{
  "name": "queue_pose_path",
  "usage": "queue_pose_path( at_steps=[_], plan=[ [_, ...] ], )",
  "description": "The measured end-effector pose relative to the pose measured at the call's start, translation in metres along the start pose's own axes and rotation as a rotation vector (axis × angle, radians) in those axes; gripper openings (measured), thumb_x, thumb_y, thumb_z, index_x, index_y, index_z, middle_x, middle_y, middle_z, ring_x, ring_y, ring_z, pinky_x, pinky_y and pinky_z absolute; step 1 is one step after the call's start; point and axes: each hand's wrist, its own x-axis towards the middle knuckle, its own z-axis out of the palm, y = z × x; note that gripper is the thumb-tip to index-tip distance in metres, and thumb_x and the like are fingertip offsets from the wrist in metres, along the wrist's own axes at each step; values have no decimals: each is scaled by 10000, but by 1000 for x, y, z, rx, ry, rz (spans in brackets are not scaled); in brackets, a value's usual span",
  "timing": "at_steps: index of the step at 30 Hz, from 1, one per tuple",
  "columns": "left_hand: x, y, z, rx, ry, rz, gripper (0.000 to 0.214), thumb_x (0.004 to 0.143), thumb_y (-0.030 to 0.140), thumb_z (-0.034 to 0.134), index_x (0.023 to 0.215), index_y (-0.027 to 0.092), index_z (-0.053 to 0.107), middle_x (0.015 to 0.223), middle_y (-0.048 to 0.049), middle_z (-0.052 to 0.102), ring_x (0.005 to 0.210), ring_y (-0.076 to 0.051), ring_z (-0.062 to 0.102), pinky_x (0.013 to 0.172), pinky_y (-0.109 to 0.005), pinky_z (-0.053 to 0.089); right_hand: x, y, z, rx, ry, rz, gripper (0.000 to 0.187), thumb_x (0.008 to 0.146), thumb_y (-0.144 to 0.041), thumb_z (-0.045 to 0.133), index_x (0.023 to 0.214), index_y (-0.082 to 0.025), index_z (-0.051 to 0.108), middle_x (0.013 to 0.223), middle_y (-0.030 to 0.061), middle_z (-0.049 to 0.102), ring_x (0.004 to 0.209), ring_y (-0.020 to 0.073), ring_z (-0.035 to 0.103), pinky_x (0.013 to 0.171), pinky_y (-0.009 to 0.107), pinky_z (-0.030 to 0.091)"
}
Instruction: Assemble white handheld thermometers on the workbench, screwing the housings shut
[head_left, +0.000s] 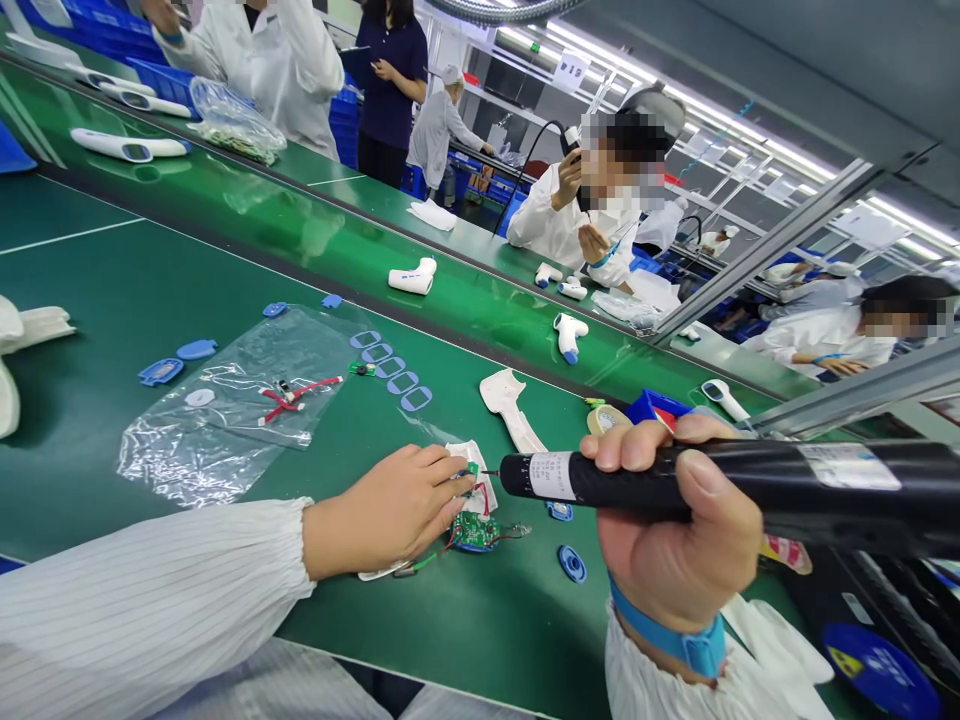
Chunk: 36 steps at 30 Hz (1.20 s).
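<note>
My right hand (686, 530), with a blue strap at the wrist, grips a black electric screwdriver (780, 480) held nearly level. Its thin bit points left and reaches a small green circuit board (472, 470) in a white plastic housing half (463, 451). The fingers of my left hand (394, 505) press together on that housing, hiding part of it. Just below lies a larger green circuit board (472, 530) with red and other wires. Another white housing half (510, 408) rests behind. A round blue plastic part (571, 564) sits below the screwdriver.
At left, a clear plastic bag (232, 420) lies under red wires (289, 402), near blue covers (196, 349). Several oval rings (390, 368) form a row. A green conveyor belt (315, 250) carries white thermometers (412, 276). Co-workers (570, 220) work across it; a metal post (772, 250) slants at right.
</note>
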Motion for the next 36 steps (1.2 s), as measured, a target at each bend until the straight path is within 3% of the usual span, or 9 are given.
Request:
queue_pose_path(
  at_steps=[9,36],
  plan=[
    [1,1,0,8,5,-5,360,961,254,284,1196,165,542,1186,-82,578,1023,-221,519,833,-358,397,3,24,1,48,-44,13,190,731,-170,578,853,-232,447,617,-61,563,573,140,528,628,340,468],
    [1,1,0,23,26,0,384,960,255,260,1181,160,559,1169,-91,592,1013,-222,530,834,-360,413,1,28,0,4,-84,26,190,747,-181,585,870,-235,450,616,-65,565,573,140,538,627,351,480]
  ],
)
